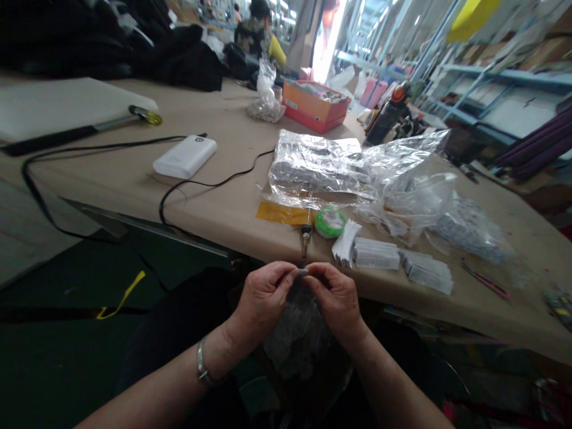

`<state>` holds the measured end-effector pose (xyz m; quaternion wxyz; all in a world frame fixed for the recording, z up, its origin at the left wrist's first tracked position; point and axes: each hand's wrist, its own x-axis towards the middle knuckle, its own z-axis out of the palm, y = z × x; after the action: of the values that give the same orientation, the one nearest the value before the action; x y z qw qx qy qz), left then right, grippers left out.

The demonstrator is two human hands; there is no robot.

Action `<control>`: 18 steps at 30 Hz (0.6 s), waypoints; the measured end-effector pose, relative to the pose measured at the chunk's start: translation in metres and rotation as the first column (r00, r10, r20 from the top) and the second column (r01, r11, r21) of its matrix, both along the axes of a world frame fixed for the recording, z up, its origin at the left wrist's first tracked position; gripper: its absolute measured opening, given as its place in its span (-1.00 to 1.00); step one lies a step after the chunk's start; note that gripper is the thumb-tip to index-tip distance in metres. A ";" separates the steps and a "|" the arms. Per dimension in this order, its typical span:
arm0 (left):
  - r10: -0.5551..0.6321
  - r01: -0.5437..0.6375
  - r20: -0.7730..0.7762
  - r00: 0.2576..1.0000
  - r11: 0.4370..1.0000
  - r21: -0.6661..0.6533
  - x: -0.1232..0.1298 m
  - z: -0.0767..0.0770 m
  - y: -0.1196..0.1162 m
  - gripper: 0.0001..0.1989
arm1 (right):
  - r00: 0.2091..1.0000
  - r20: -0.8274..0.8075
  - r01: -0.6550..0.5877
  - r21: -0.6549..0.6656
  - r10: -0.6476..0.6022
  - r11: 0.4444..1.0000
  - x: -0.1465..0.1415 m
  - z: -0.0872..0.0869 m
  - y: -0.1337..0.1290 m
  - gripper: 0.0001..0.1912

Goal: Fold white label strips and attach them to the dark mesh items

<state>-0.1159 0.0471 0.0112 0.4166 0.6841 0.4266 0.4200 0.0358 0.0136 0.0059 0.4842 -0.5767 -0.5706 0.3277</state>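
Note:
Both hands meet just off the table's front edge, fingertips close together. A small whitish piece (302, 271), too small to name, is pinched between my left hand (268, 289) and my right hand (335, 292). Right behind it, a metal-tipped tool with a black collar (305, 238) sticks out over the table edge. Beside that tool lies a green-rimmed roll (330, 221). Stacks of white labels (376, 254) stand along the edge to the right. Below the hands, a clear plastic bag (295, 333) hangs or lies in the lap, its contents unclear.
Clear plastic packs (319, 164) lie mid-table, with a bag of small grey pieces (469, 226) to their right. Farther off stands an orange box (315, 107). A white power bank (185, 157), a black cable (227, 179) and pink-handled snips (486, 280) also lie there. A person (254, 36) sits beyond.

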 end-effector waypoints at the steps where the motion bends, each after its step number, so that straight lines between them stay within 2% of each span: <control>1: -0.011 0.011 -0.004 1.000 1.000 -0.015 -0.002 -0.001 -0.003 -0.84 | 1.000 0.017 -0.011 -0.012 0.011 1.000 0.003 0.002 -0.006 -0.90; 4: -0.031 0.029 -0.036 0.999 0.997 -0.068 -0.009 -0.012 -0.009 -0.81 | 0.980 0.198 0.004 0.059 -0.015 0.998 0.021 0.011 -0.022 -0.93; 6: -0.040 0.035 -0.061 0.997 0.995 -0.090 -0.013 -0.024 -0.009 -0.80 | 0.916 0.381 0.038 0.222 -0.122 0.974 0.038 0.018 -0.027 -0.89; 8: -0.058 0.049 -0.087 0.994 0.994 -0.098 -0.016 -0.036 -0.007 -0.78 | 0.790 0.548 0.060 0.378 -0.276 0.924 0.055 0.022 -0.025 -0.92; 9: -0.064 0.054 -0.103 0.993 0.993 -0.102 -0.017 -0.040 -0.006 -0.76 | 0.706 0.620 0.065 0.424 -0.342 0.903 0.061 0.022 -0.023 -0.86; 11: -0.070 0.053 -0.147 0.987 0.992 -0.112 -0.018 -0.046 -0.005 -0.74 | 0.538 0.734 0.066 0.453 -0.414 0.889 0.070 0.016 -0.017 -0.71; 13: -0.070 0.046 -0.204 0.977 0.992 -0.117 -0.018 -0.046 -0.005 -0.76 | 0.438 0.789 0.054 0.456 -0.431 0.888 0.072 0.005 -0.013 -0.66; 15: -0.064 0.040 -0.243 0.968 0.994 -0.101 -0.018 -0.043 -0.007 -0.79 | 0.416 0.786 0.041 0.487 -0.458 0.873 0.071 -0.006 -0.010 -0.70; 18: -0.053 0.036 -0.211 0.976 0.996 -0.084 -0.013 -0.037 -0.012 -0.81 | 0.455 0.729 0.035 0.559 -0.511 0.829 0.072 -0.014 -0.008 -0.81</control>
<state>-0.1286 0.0356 -0.0255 0.4048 0.7175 0.4695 0.3176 0.1080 0.0056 -0.0084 0.3075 -0.6129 -0.6889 -0.2351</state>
